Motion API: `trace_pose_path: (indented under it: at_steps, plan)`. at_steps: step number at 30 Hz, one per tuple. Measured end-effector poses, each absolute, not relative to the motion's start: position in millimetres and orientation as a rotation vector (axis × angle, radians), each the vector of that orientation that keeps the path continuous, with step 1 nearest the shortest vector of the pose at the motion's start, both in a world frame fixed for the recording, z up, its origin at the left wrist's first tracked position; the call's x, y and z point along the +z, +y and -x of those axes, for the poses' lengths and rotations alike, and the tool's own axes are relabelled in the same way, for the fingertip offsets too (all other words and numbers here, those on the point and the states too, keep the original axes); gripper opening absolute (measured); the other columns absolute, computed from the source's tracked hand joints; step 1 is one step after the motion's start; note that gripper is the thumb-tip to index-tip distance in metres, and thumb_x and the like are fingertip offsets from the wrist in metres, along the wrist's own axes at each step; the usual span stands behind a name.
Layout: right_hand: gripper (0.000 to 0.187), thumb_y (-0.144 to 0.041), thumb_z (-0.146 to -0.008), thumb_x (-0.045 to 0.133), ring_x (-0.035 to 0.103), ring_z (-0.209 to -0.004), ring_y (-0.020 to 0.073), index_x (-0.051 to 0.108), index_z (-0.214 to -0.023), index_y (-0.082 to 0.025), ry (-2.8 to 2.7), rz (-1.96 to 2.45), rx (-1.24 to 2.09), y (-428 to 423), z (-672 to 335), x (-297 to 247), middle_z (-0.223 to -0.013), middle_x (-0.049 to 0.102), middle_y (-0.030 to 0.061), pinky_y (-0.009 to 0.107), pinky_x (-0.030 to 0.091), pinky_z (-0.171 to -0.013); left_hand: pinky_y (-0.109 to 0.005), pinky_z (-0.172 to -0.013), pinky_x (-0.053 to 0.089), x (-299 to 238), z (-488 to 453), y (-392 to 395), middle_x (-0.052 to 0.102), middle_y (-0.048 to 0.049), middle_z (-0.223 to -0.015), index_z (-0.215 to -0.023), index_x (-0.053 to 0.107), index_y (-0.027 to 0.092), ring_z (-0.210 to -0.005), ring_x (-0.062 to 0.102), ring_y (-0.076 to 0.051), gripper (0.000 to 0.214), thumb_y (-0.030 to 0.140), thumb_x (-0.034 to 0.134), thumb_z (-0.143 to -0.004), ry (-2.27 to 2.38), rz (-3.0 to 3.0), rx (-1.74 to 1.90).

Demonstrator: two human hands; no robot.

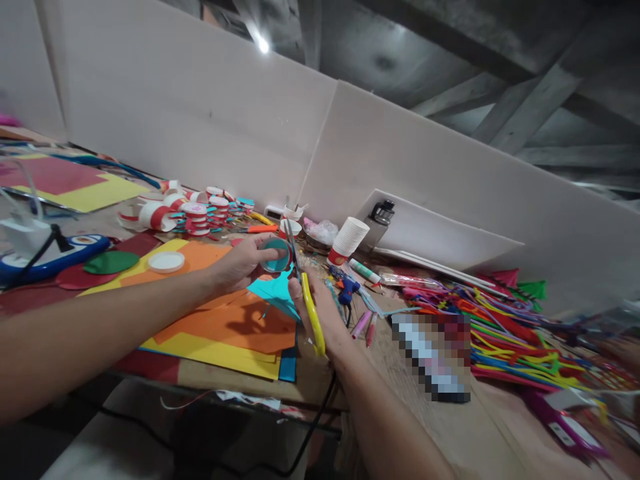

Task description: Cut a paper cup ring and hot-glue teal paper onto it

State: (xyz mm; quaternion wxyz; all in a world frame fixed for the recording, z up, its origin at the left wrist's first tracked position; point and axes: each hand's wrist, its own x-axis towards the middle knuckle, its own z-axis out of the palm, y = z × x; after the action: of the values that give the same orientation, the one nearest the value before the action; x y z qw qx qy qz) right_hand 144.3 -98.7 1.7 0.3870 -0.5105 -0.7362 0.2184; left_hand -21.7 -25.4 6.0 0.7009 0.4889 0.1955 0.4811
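Note:
My left hand [241,264] is closed on a small round teal piece with a pale rim [274,263], its thumb pressed across the face. Wrapped in my right hand [325,308] are yellow-handled scissors [311,307], their blades pointing up along the right edge of the round piece. Whether the blades touch it, I cannot tell. Just below both hands lies bright turquoise paper [281,293], on top of orange sheets [215,327] and yellow sheets [210,355]. A white round ring or lid [167,261] rests on the sheets to the left.
Red-and-white paper cup pieces [195,219] cluster behind my left hand. A stack of paper cups [349,240] leans beyond my right hand, near a blue glue gun [347,290]. Colourful pipe cleaners [505,340] spread rightward. A blue power strip [65,257] sits at left.

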Motion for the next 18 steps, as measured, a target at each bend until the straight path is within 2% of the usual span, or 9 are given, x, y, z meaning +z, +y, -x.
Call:
trace_pose_path:
  at_steps: [6, 11, 18]
  plan:
    - [0.038, -0.058, -0.090, 0.043, 0.040, -0.064, 0.0132, 0.048, -0.086, -0.021, -1.900, 1.263, 0.526, -100.0, -142.6, 2.7, -0.069, 0.044, -0.0020, 0.025, 0.032, -0.056, -0.019, -0.051, 0.046, 7.5, 24.1, -26.6, 0.067, 0.0000, -0.072, -0.083, 0.064, 0.014, -0.061, 0.062, -0.010, 0.015, 0.017, 0.074, -0.071, 0.429, -1.096, 1.093]
    - [0.033, -0.054, -0.092, 0.046, 0.038, -0.062, 0.0135, 0.051, -0.092, -0.021, -1.902, 1.250, 0.515, -100.4, -142.3, 2.7, -0.066, 0.042, -0.0030, 0.026, 0.033, -0.055, -0.021, -0.055, 0.048, 7.8, 23.4, -27.0, 0.067, -0.0009, -0.073, -0.081, 0.064, 0.014, -0.062, 0.062, -0.011, 0.015, 0.017, 0.074, -0.070, 0.441, -1.104, 1.118]
    - [0.036, -0.056, -0.092, 0.044, 0.042, -0.068, 0.0142, 0.050, -0.091, -0.021, -1.908, 1.248, 0.518, -100.7, -142.7, 1.9, -0.074, 0.048, -0.0005, 0.026, 0.036, -0.061, -0.022, -0.055, 0.046, 7.7, 24.5, -26.0, 0.066, -0.0015, -0.074, -0.082, 0.064, 0.014, -0.062, 0.061, -0.011, 0.018, 0.019, 0.076, -0.069, 0.459, -1.119, 1.126]
